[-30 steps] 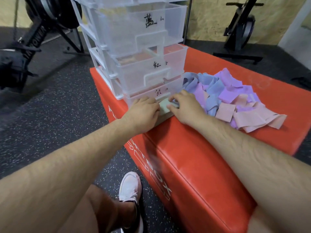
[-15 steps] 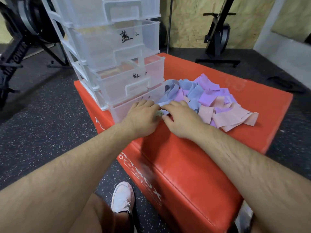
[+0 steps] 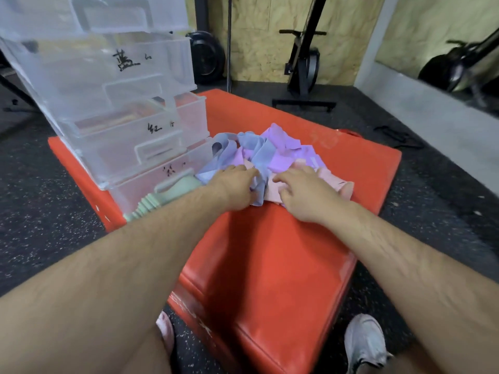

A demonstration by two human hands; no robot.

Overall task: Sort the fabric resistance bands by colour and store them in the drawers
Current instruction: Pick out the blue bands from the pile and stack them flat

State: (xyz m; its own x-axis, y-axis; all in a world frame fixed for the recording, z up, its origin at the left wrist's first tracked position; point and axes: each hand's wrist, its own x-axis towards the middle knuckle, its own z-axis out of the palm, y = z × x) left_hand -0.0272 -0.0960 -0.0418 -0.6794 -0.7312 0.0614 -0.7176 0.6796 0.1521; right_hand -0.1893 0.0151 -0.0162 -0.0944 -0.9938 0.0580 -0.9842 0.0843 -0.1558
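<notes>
Now our left hand (image 3: pixel 237 184) pinches a blue band (image 3: pixel 258 193), right hand (image 3: pixel 299 197) rests spread on pink bands (image 3: pixel 334 180); let's lift one colour only.

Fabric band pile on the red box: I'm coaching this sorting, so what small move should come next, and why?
Probably pinch the blue-grey fabric band under the left hand and lift it free of the mixed pile of fabric bands. That hand rests on it at the pile's near edge, the right hand lies on pink fabric bands, and the colours overlap.
</notes>
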